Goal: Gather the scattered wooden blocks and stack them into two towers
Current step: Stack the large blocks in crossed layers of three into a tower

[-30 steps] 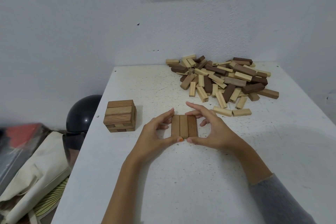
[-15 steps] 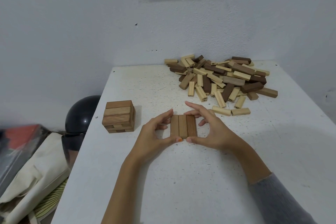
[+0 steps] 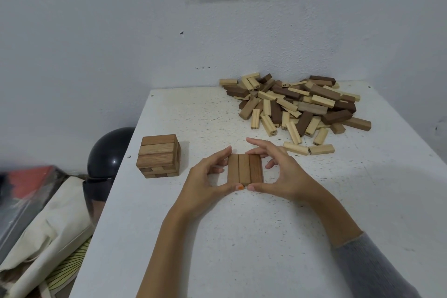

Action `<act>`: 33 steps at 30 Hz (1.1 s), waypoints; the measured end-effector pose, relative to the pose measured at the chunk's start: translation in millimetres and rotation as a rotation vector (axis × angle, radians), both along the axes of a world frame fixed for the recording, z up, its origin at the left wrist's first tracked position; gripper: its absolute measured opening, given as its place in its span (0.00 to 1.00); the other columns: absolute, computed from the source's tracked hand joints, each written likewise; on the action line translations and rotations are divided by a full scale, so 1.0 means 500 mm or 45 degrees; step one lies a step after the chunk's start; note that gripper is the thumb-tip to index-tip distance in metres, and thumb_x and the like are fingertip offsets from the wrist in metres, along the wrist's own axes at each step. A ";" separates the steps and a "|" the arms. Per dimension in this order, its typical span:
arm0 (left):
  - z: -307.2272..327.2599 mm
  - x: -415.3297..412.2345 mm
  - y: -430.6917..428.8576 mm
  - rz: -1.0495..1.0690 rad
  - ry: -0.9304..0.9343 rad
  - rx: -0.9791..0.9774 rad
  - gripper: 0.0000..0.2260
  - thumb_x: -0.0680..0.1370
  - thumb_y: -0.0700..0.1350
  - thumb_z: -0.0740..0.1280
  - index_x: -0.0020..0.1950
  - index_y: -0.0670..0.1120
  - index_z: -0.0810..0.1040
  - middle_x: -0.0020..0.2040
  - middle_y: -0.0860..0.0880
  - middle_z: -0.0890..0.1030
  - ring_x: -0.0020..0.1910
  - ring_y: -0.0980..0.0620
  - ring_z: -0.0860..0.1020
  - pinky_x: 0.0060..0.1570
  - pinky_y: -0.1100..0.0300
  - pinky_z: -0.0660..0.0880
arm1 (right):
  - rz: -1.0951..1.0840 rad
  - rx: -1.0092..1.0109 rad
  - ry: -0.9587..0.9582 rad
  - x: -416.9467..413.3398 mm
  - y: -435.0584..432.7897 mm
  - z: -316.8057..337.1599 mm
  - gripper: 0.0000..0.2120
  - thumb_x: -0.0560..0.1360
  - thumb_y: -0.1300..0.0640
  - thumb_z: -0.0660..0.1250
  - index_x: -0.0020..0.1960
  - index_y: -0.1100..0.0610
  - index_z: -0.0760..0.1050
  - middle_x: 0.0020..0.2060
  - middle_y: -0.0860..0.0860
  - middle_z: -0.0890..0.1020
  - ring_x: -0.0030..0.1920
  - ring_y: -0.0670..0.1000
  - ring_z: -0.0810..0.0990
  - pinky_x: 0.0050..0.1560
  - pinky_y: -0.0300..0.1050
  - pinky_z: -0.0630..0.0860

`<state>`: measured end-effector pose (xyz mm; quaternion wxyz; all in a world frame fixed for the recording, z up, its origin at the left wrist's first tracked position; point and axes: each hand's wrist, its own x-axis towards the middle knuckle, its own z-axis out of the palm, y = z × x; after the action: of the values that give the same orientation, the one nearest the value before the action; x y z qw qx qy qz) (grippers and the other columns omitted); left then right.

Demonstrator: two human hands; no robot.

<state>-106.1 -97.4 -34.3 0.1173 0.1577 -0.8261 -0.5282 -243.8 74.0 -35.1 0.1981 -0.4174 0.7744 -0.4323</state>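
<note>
Three brown wooden blocks (image 3: 244, 168) lie flat side by side on the white table (image 3: 242, 237), forming one row. My left hand (image 3: 205, 182) pinches the row from its left side, thumb at the near end and fingers at the far end. My right hand (image 3: 280, 172) pinches it from the right in the same way. A short tower of several brown block layers (image 3: 158, 155) stands to the left near the table's left edge. A loose pile of light and dark blocks (image 3: 296, 105) lies at the back right.
A black ball (image 3: 108, 152) sits beside the table's left edge, above a cream cloth bag (image 3: 43, 237) and a red and dark object (image 3: 26, 184). White walls close the back and right sides.
Both hands stay on the three-block row; nothing has visibly moved apart from a slight camera shift.
</note>
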 end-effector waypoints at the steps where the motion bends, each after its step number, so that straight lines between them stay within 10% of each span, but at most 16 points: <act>1: 0.000 0.000 0.000 0.001 0.001 0.000 0.36 0.66 0.44 0.80 0.71 0.53 0.71 0.61 0.53 0.78 0.59 0.58 0.74 0.56 0.69 0.72 | -0.002 0.000 0.001 0.000 0.000 0.000 0.44 0.64 0.50 0.80 0.72 0.35 0.59 0.60 0.35 0.74 0.63 0.41 0.68 0.53 0.31 0.69; 33: 0.151 0.092 -0.057 0.182 0.277 -0.051 0.32 0.65 0.46 0.76 0.66 0.60 0.69 0.61 0.65 0.75 0.59 0.66 0.76 0.57 0.71 0.73 | 0.139 -0.293 0.090 0.048 -0.107 0.153 0.36 0.62 0.54 0.82 0.66 0.44 0.71 0.58 0.42 0.79 0.64 0.45 0.74 0.63 0.39 0.70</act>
<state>-60.4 -125.7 41.1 0.2466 0.1556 -0.8056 -0.5157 -219.9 20.6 41.6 0.1448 -0.4939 0.7023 -0.4919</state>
